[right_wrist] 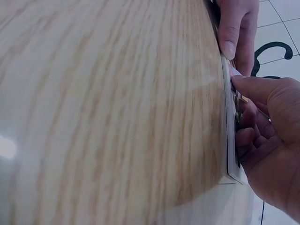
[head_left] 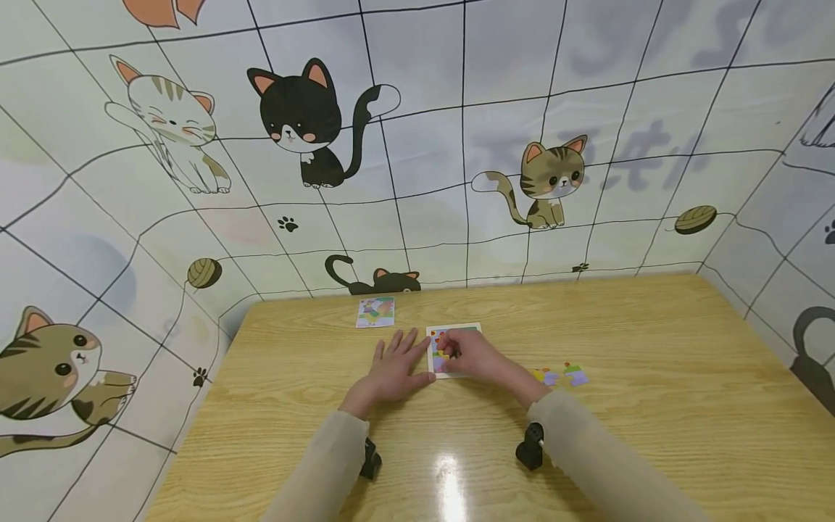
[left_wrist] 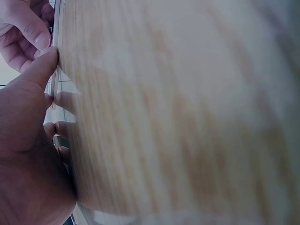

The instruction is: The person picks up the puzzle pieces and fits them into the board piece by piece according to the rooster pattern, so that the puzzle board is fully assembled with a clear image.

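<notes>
A small jigsaw puzzle board [head_left: 454, 325] with a white border and a colourful picture lies flat on the table. My left hand [head_left: 390, 371] rests palm down at its left side, fingers spread, the thumb and index finger touching the border. Over the board, my right hand [head_left: 479, 357] has its fingers curled and pinches a puzzle piece [right_wrist: 235, 71] between thumb and fingertips, low against the surface. That hand covers much of the picture and most of the piece. Two loose puzzle pieces, one by the right forearm [head_left: 546, 376] and one green and purple [head_left: 575, 374], lie to the right.
A small square picture card [head_left: 375, 312] lies behind the left hand, near the table's back edge. The wooden table [head_left: 652, 420] meets a wall covering [head_left: 430, 167] printed with cats and grid lines at the back and both sides.
</notes>
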A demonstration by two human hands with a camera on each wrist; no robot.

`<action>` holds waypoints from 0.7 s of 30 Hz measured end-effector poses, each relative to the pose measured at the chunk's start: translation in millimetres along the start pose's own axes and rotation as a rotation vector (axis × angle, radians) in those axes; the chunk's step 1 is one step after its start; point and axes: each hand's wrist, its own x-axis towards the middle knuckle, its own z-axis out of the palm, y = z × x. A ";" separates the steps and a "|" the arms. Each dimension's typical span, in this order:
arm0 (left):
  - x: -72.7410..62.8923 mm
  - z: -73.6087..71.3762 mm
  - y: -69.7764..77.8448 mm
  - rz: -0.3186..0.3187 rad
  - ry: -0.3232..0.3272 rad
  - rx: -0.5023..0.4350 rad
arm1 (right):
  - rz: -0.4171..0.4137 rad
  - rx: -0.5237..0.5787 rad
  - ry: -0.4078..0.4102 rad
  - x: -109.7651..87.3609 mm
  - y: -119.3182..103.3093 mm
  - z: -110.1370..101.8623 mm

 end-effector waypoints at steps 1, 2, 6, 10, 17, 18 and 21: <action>0.0 0.1 0.1 -0.002 -0.001 0.001 | 0.001 -0.003 0.004 0.0 0.2 0.8; 0.0 0.1 0.2 -0.004 -0.003 0.003 | 0.003 -0.006 0.008 0.0 0.3 1.7; -0.1 -0.1 0.2 -0.003 -0.002 -0.002 | 0.006 -0.019 0.022 0.2 1.4 4.5; 0.2 1.3 -1.5 0.006 0.002 -0.005 | 0.006 -0.035 0.027 -0.4 2.2 5.4; 0.8 1.7 -2.1 0.012 0.002 -0.007 | -0.016 -0.066 0.012 -0.9 3.3 4.2; 1.1 1.6 -2.1 0.011 0.001 -0.005 | -0.013 -0.073 0.009 -0.9 3.3 3.7; 1.4 1.2 -1.5 0.000 -0.006 0.004 | -0.009 -0.092 -0.001 -1.1 2.6 2.8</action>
